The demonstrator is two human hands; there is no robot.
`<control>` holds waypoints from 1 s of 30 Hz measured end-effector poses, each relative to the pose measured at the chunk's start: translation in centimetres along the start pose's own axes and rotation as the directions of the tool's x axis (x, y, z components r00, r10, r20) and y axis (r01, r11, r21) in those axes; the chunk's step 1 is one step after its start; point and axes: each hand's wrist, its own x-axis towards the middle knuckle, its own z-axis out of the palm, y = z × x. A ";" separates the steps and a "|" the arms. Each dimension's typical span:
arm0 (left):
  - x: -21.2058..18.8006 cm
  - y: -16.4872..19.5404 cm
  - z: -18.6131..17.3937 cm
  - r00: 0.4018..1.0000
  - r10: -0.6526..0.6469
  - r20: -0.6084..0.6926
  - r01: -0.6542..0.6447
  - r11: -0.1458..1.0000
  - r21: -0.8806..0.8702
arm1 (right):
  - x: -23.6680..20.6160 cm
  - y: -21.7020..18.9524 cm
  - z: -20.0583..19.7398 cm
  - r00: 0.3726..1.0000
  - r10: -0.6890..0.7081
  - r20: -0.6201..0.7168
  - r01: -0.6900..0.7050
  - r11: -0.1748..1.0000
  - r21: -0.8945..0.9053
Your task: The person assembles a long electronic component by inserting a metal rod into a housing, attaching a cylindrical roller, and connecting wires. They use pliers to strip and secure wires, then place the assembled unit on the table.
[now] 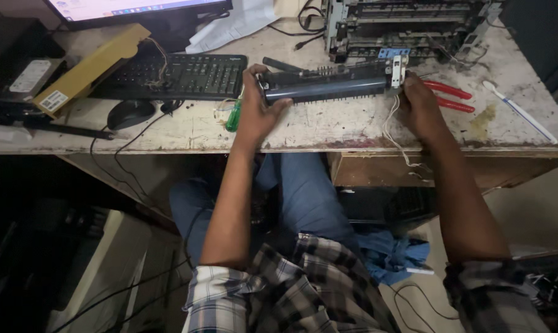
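At upper centre of the frame, on the worn desk (328,132), a long dark roller unit (328,86) lies crosswise, left hand (257,111) clasping its left end, right hand (419,105) closed around its right end, red pliers (451,97) just beside, keyboard (180,75) upper left.

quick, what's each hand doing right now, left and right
Left hand: closed around the left end of the long dark roller unit.
Right hand: gripping the unit's right end, by the white connector.
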 end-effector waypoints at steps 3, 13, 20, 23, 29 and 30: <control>-0.1 0.1 0.0 1.000 0.028 -0.012 -0.027 0.997 0.075 | 0.6 -1.2 -0.3 0.994 0.109 -0.025 -0.102 0.976 0.193; -0.6 0.2 0.2 0.973 0.207 -0.099 -0.198 0.976 0.091 | 1.7 -7.8 -2.0 0.919 0.393 -0.034 -0.269 0.688 0.674; -0.7 0.4 0.1 0.948 0.297 -0.116 -0.273 0.944 0.185 | 1.6 -8.9 -2.6 0.943 0.331 -0.041 -0.216 0.699 0.682; -0.8 0.5 0.1 0.944 0.308 -0.117 -0.284 0.941 0.184 | 1.8 -8.6 -2.6 0.937 0.341 -0.077 -0.244 0.795 0.555; -1.0 0.4 0.3 0.962 0.265 -0.060 -0.245 0.942 0.230 | 0.5 -5.8 -1.8 0.886 0.447 -0.125 -0.298 0.755 0.584; -1.0 0.5 0.3 0.962 0.267 -0.057 -0.249 0.944 0.215 | 0.4 -5.0 -1.8 0.887 0.449 -0.105 -0.323 0.767 0.554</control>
